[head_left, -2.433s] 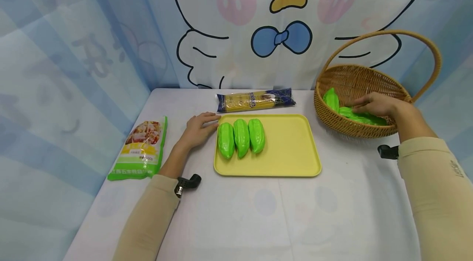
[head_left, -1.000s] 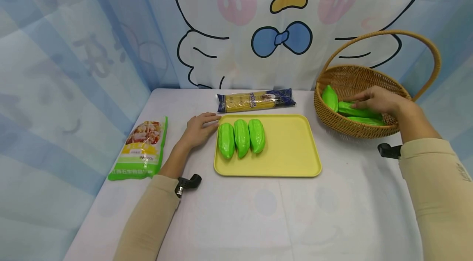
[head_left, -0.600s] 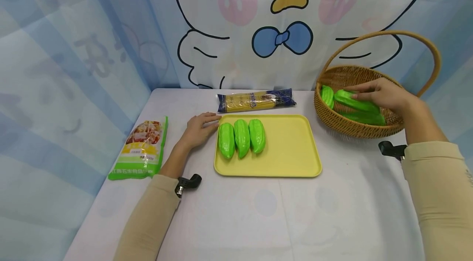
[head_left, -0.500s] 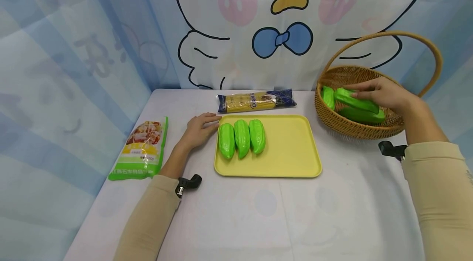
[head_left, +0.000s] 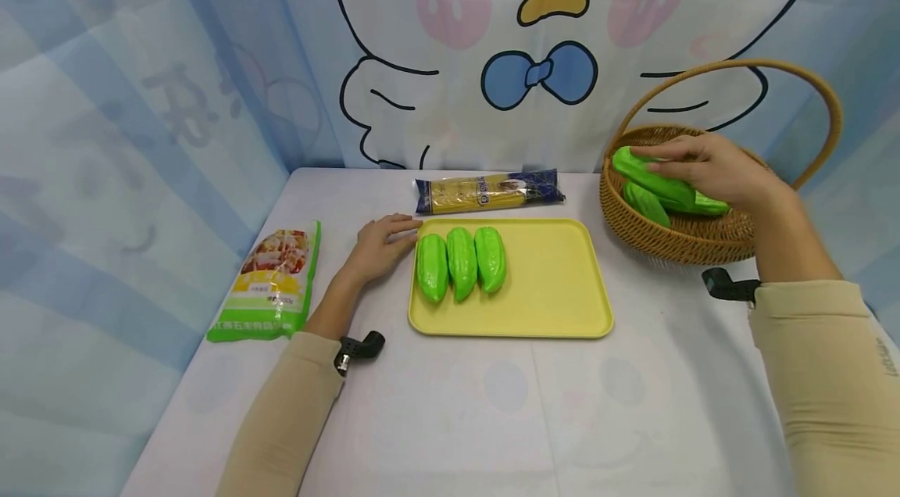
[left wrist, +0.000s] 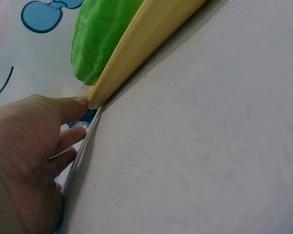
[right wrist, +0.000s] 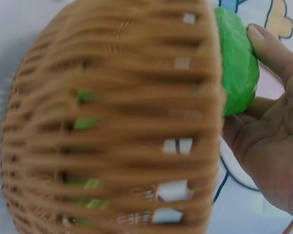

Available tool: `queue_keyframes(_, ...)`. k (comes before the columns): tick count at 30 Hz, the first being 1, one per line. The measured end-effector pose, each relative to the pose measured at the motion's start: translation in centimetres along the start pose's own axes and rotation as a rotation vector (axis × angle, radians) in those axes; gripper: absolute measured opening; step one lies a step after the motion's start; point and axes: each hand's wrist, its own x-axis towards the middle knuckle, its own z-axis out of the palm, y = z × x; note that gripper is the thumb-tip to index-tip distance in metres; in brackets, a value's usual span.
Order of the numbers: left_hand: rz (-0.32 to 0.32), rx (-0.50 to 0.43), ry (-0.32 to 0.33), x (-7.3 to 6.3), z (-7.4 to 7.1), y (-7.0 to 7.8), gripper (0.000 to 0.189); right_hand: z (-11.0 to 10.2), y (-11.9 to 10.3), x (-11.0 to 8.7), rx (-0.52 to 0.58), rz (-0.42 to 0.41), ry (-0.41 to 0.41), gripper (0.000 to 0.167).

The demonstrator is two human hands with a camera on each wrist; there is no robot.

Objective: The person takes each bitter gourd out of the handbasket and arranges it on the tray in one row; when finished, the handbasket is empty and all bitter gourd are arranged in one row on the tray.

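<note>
My right hand (head_left: 720, 169) pinches a glossy, ridged green bitter melon (head_left: 654, 178) between thumb and fingers, over the left part of the wicker basket (head_left: 692, 249). In the right wrist view that bitter melon (right wrist: 237, 63) shows beyond the basket rim, thumb on one side and fingers on the other. Beneath it, more bitter melons (head_left: 643, 204) lie in the basket, partly hidden. On the yellow tray (head_left: 555, 278), three matching bitter melons (head_left: 462, 264) stand in a row at the left. My left hand (head_left: 382, 247) rests at the tray's back left corner, its thumb touching the rim in the left wrist view.
Behind the tray lies a blue and yellow packet (head_left: 488, 192). A green food pouch (head_left: 270, 284) is left of my left forearm. The basket's tall handle (head_left: 833, 106) arches beyond my right hand, and a printed curtain (head_left: 422, 114) hangs behind the table.
My right hand has taken hold of a bitter melon, lifted it from the others and moved it left within the basket. Bitter melons below have shifted. The left hand stays put.
</note>
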Motion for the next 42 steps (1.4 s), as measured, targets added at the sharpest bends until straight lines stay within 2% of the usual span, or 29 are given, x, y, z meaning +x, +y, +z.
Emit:
queue_keyframes(2, 0.0, -0.002, 0.0, 0.0, 0.0, 0.1, 0.04, 0.4, -0.5, 0.0, -0.014, -0.023, 0.027, 0.043)
queue_keyframes(14, -0.002, 0.004, -0.001, 0.0, 0.0, 0.0, 0.039, 3.2, -2.9, 0.3, 0.087, -0.152, 0.133, 0.043)
queue_keyframes(23, -0.009, 0.003, -0.006, 0.1, 0.0, 0.1, 0.04, 6.2, -4.4, 0.2, 0.155, -0.116, 0.18, 0.048)
queue_keyframes(32, -0.007, -0.004, -0.003, 0.0, -0.1, 0.1, 0.04, 8.6, -5.1, 0.0, 0.211, -0.143, 0.238, 0.048)
queue_keyframes(42, -0.018, -0.008, -0.006, 0.0, 0.0, 0.2, 0.04, 10.7, -5.2, 0.2, 0.32, -0.188, 0.177, 0.045)
